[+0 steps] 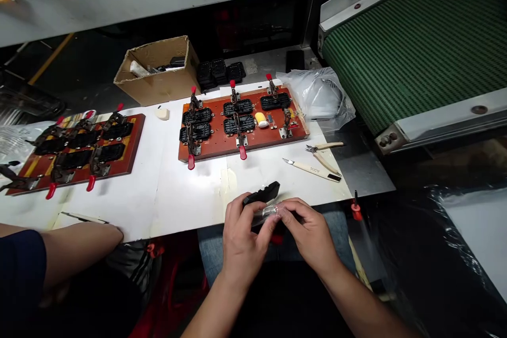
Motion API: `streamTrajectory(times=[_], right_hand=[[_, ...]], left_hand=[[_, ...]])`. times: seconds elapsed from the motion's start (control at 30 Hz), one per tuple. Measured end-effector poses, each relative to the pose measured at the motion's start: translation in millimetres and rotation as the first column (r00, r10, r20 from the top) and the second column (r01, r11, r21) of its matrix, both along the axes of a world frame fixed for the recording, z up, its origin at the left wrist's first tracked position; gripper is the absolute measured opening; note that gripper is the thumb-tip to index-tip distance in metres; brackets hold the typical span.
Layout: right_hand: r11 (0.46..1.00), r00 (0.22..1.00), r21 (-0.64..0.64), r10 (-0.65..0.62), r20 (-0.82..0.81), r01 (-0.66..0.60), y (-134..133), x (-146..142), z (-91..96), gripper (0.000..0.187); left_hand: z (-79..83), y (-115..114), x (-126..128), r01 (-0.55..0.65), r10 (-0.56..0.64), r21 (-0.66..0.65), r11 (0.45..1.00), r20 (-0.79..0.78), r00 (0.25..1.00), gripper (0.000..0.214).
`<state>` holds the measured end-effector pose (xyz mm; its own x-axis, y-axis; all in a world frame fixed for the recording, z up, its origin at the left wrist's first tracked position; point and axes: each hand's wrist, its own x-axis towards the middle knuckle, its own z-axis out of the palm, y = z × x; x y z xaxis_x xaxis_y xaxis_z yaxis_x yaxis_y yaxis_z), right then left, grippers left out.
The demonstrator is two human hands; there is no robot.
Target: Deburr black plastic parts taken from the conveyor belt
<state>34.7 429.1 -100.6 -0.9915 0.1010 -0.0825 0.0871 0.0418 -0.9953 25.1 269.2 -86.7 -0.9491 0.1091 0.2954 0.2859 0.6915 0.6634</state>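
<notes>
My left hand (243, 229) is closed around a black plastic part (262, 193), whose ribbed end sticks up past the fingers. A piece of clear plastic film (267, 212) stretches between both hands, just below that part. My right hand (309, 229) is closed, with thumb and forefinger pinching the film's right end. Beyond the hands lies a reddish-brown fixture board (214, 146) with several red-handled toggle clamps and black plastic parts seated on it. To the right on the white table (198, 195) are a craft knife (311, 169) and a pair of nippers (327, 153).
A second fixture board (132, 153) sits at the left, near a co-worker's arm (79, 253). Behind stand a cardboard box (154, 82) and stacked black parts (217, 71). A clear plastic bag (320, 97) rests by a green conveyor belt (423, 42) at right.
</notes>
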Motion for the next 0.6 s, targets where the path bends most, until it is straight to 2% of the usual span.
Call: streamTrajectory(times=[0.1, 0.2, 0.3, 0.37, 0.47, 0.6], right_hand=[[1.0, 0.999, -0.014, 0.014, -0.03, -0.014, -2, 3, 3.5, 0.014], [0.999, 0.998, -0.005, -0.051, -0.043, 0.051, -3, 6, 3.3, 0.012], [0.97, 0.988, -0.192, -0.141, 0.064, 0.151, 0, 5, -2.6, 0.018], [0.943, 0.98, -0.282, -0.14, 0.143, 0.176, 2, 2, -5.6, 0.021], [0.954, 0.977, -0.253, -0.116, 0.18, 0.16, 1, -1, -3.8, 0.024], [0.965, 0.984, -0.232, -0.088, 0.158, 0.124, -11, 2, 2.8, 0.022]], left_hand=[[-2.5, 0, -1, -0.088, 0.088, 0.021, 0.996, -0.011, 0.996, 0.02], [-2.9, -3, -8, -0.176, 0.177, 0.017, 0.984, -0.052, 0.983, 0.018], [-0.3, -11, -14, -0.2, 0.202, 0.064, 0.978, -0.028, 0.979, 0.013], [5.0, -15, -12, -0.19, 0.194, 0.107, 0.976, -0.025, 0.981, 0.011], [16.9, -13, 0, -0.149, 0.156, 0.134, 0.98, -0.043, 0.987, 0.017], [26.7, -1, 11, -0.067, 0.041, 0.173, 0.983, 0.15, 0.988, 0.034]])
